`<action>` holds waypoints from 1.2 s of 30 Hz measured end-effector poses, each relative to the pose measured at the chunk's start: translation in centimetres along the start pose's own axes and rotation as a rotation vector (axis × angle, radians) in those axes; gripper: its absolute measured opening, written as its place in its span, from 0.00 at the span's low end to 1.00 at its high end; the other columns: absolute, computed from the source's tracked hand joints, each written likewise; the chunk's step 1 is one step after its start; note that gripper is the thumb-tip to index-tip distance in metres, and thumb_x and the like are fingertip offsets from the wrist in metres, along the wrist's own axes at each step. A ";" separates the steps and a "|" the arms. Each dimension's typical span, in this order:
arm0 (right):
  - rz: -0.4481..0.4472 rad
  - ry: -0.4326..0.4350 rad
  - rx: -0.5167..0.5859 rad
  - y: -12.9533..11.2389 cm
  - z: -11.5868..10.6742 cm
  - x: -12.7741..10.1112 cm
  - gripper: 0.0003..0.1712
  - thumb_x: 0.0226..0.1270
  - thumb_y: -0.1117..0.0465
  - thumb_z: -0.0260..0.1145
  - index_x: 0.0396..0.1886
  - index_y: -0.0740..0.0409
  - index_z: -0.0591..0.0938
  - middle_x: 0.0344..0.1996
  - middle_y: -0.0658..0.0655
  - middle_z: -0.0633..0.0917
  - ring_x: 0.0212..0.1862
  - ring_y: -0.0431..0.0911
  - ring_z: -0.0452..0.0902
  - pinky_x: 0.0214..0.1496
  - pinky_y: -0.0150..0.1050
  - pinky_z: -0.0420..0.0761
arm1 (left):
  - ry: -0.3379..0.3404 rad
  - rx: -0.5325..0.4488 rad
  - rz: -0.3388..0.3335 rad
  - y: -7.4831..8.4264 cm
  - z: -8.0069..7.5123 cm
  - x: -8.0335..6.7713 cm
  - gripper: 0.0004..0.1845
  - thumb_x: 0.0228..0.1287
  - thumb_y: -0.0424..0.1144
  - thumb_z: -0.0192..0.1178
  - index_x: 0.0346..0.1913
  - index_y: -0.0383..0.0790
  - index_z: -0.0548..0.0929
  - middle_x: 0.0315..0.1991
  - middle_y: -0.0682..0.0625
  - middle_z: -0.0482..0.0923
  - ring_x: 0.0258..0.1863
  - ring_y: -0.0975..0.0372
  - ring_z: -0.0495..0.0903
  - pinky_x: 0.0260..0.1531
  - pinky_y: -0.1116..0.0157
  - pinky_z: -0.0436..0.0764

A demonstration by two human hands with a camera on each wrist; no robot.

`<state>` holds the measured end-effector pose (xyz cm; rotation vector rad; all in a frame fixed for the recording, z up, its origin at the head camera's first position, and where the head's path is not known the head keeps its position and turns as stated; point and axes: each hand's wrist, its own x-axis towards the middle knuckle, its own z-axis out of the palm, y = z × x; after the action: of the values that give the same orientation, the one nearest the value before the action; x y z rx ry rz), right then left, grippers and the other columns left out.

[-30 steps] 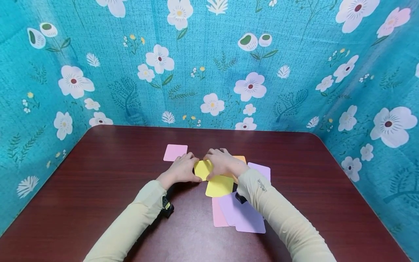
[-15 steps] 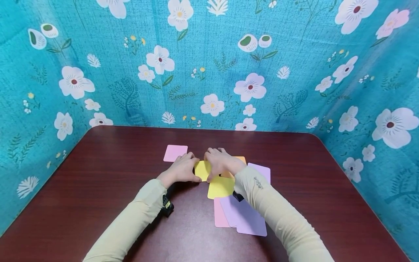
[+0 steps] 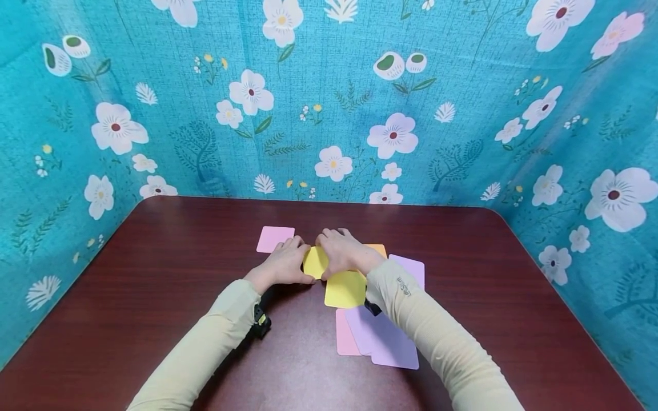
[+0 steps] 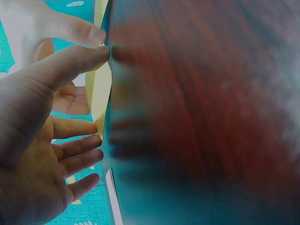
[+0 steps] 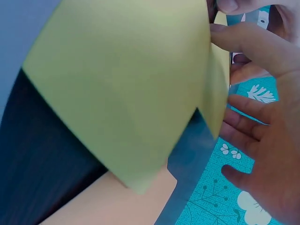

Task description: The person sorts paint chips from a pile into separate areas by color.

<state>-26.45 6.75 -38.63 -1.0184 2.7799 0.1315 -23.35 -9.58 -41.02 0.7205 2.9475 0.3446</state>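
A yellow paper square point(image 3: 315, 262) stands bent up off the dark red table point(image 3: 154, 274) between my two hands. My left hand point(image 3: 284, 264) holds its left edge, with the thumb point(image 4: 70, 65) against the sheet point(image 4: 101, 93) and the fingers spread behind it. My right hand point(image 3: 343, 254) holds the right edge; in the right wrist view its thumb point(image 5: 248, 44) lies on the folded yellow sheet point(image 5: 122, 89) and its fingers reach behind. A second yellow square point(image 3: 345, 289) lies flat just in front of the hands.
More paper squares lie around: a pink one point(image 3: 275, 238) at the back left, an orange one point(image 3: 378, 249) under my right hand, a purple one point(image 3: 413, 269) to the right, and a purple point(image 3: 385, 342) and pink point(image 3: 341, 341) overlap nearer me. Floral teal cloth walls point(image 3: 329, 114) enclose the table.
My hands have drawn slightly closer together, and the yellow sheet between them shows narrower and more bent. The other squares have not moved.
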 end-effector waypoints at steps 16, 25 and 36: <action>0.016 0.079 0.061 0.2 0.0 0.5 0.50 0.39 0.37 0.70 0.62 0.55 0.65 0.54 0.52 0.69 0.59 0.47 0.64 0.65 0.51 0.56 | 0.086 0.092 -0.004 -1.2 -1.3 0.1 0.40 0.33 0.54 0.71 0.50 0.35 0.72 0.44 0.46 0.68 0.44 0.55 0.66 0.49 0.55 0.66; 0.005 0.103 0.094 0.2 -0.1 0.8 0.48 0.40 0.40 0.71 0.61 0.57 0.65 0.53 0.53 0.69 0.57 0.46 0.64 0.65 0.50 0.57 | 0.106 0.098 0.002 -2.2 -2.1 -0.4 0.43 0.35 0.53 0.70 0.56 0.33 0.70 0.51 0.43 0.69 0.49 0.53 0.66 0.52 0.53 0.64; -0.002 0.105 0.084 -0.5 -0.3 1.1 0.47 0.41 0.40 0.70 0.60 0.57 0.67 0.52 0.53 0.70 0.57 0.46 0.65 0.65 0.49 0.57 | 0.106 0.033 -0.004 -3.7 -2.5 -1.4 0.43 0.35 0.53 0.71 0.56 0.35 0.71 0.49 0.44 0.68 0.48 0.53 0.65 0.52 0.52 0.64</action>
<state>-27.00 5.60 -38.57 -1.0364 2.8503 -0.0398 -24.08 -13.96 -39.44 0.7217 3.0607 0.3448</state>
